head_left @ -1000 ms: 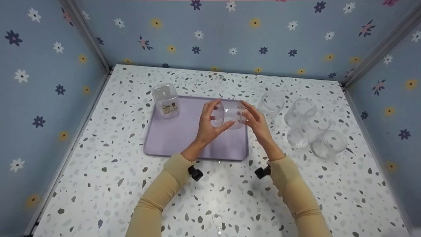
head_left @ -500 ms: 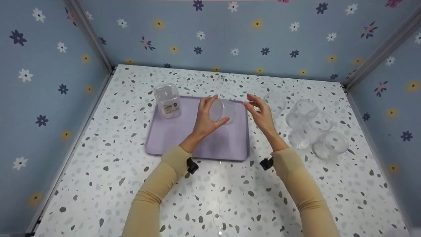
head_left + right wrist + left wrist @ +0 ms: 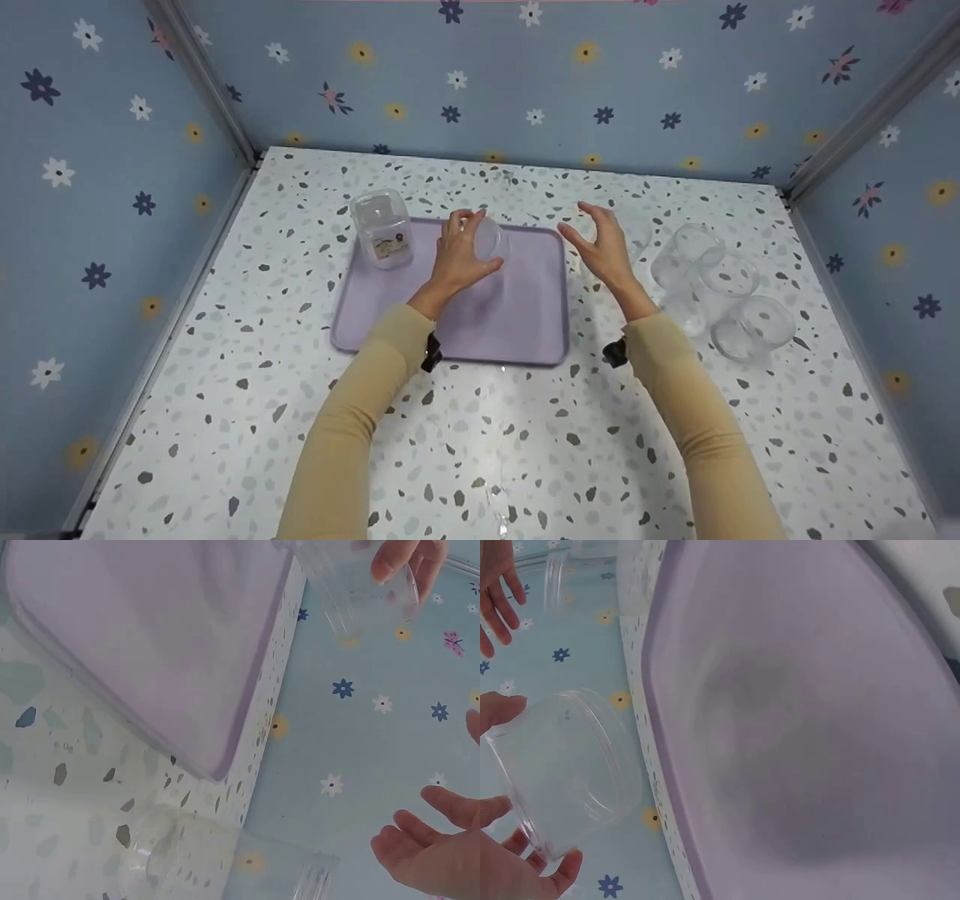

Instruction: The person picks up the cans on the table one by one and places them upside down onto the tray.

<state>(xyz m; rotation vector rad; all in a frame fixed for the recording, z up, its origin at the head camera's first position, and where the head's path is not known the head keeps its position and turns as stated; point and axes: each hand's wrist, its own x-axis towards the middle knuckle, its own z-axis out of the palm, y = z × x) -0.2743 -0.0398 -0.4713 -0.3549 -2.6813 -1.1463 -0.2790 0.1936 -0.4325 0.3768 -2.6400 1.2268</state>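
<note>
My left hand [image 3: 457, 259] grips a clear round plastic jar [image 3: 491, 240] by one end, thumb on the near side and fingers on the far side. The jar is tilted on its side over the lilac tray [image 3: 525, 322]; in the left wrist view its threaded rim [image 3: 604, 757] faces away from the palm. My right hand [image 3: 606, 251] holds nothing, fingers spread and thumb apart, just beyond the tray's right edge. Beside and partly behind it stands another clear jar [image 3: 639, 234], which the right wrist view shows upright on the table with a threaded top [image 3: 319, 877].
A clear square jar [image 3: 382, 229] with a printed label stands at the tray's back left corner. Several more clear jars [image 3: 754, 330] cluster on the speckled table to the right. Flowered blue panels [image 3: 525, 82] wall the table at back and sides.
My right hand has let go of the held jar and moved right, toward the jar by the tray. The left hand has carried its jar slightly left and back.
</note>
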